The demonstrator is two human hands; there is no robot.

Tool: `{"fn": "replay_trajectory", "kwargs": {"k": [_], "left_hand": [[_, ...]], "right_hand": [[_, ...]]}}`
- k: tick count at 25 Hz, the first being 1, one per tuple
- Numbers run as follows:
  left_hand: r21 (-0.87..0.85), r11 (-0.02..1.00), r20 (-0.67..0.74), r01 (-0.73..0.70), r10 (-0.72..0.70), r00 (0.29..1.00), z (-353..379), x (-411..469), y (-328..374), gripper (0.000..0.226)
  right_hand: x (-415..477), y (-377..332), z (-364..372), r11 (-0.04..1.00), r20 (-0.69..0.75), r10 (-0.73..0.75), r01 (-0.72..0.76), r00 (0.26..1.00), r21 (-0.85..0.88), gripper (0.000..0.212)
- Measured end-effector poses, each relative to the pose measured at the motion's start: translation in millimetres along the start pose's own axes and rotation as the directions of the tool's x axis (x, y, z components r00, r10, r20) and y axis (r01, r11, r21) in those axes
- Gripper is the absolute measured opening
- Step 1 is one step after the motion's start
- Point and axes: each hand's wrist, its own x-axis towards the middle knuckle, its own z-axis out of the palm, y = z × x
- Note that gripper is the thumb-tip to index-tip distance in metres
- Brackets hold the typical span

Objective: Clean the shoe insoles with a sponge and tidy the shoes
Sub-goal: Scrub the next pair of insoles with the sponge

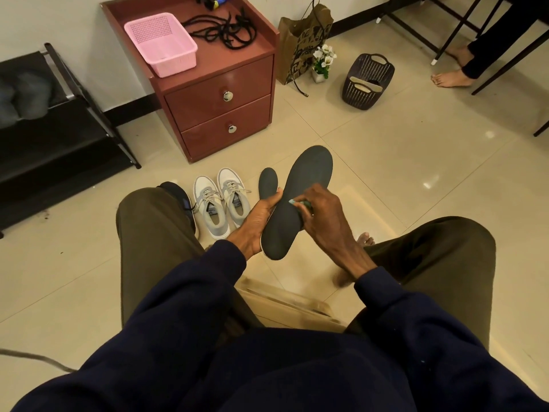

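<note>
Against the left wall stands a black shoe rack (pixel 59 138) with something grey (pixel 23 96) on its top shelf, too blurred to name. Next to it, a red drawer cabinet (pixel 219 108) carries a pink basket (pixel 162 43) and a tangle of black laces (pixel 222 31), probably pulled out so the shoes could be opened up.

On the floor by your left knee sit a dark shoe (pixel 181 197) and a pair of grey sneakers (pixel 219 200), toes pointing toward you and within reach for when the insoles go back in.

Your left hand (pixel 255 224) cups the dark insole (pixel 303 188) from beneath, thumb curled over its edge, so the top face tilts up toward you and gets firm backing to scrub against. A second insole (pixel 268 181) pokes up just behind your thumb. You may be holding it in the same grip or it may lie on the floor, and that cannot be told.

Your right hand (pixel 326 215) pinches a small pale-green sponge (pixel 301 203) and presses it on the insole's middle, the two hands close together between your knees. You look to be mid-wipe, with the toe end yet to cover.

Farther right, a brown paper bag (pixel 303 43) and a little potted flower (pixel 322 62) stand by the wall. A dark slotted basket (pixel 367 81) holds pale insoles (pixel 364 84), likely waiting or drying. Another person's bare feet (pixel 451 78) rest under a chair.
</note>
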Motion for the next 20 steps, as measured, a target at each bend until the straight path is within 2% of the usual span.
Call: {"fn": "replay_trajectory", "kwargs": {"k": [2, 4, 7, 9, 14, 17, 20], "left_hand": [[-0.008, 0.999, 0.032, 0.051, -0.051, 0.998, 1.8, -0.2, -2.7, 0.039], [-0.002, 0.997, 0.033, 0.073, -0.073, 0.997, 2.8, -1.3, -2.9, 0.040], [-0.007, 1.000, -0.025, 0.018, -0.018, 1.000, -3.5, 2.2, 2.2, 0.038], [-0.009, 1.000, -0.068, -0.022, 0.022, 0.997, -7.8, 2.4, 6.1, 0.039], [-0.022, 0.999, -0.032, -0.024, 0.023, 0.999, -3.4, 2.0, 3.6, 0.038], [-0.098, 0.995, 0.029, -0.007, 0.010, 1.000, -6.2, 1.6, 5.9, 0.054], [-0.188, 0.982, 0.005, -0.014, 0.015, 1.000, -9.5, 2.4, 8.7, 0.055]], "right_hand": [[1.5, 17.3, -7.4, 0.992, -0.073, 0.120, -0.122, 0.990, -0.021, 0.014], [-2.1, 12.7, -4.9, 0.991, -0.078, 0.134, -0.132, 0.988, 0.023, 0.013], [-15.0, -25.1, 7.2, 0.984, 0.102, -0.021, 0.003, 0.995, 0.176, 0.011], [-15.9, -34.1, 10.1, 0.980, 0.175, -0.093, 0.059, 0.980, 0.191, 0.011], [-6.1, -11.0, 6.6, 0.999, 0.000, 0.027, -0.027, 1.000, 0.035, 0.008], [-15.5, -31.3, 8.5, 0.977, 0.151, -0.068, 0.036, 0.986, 0.209, 0.010], [-14.3, -39.0, 3.4, 0.936, 0.273, -0.093, -0.010, 0.957, 0.352, 0.009]]}}
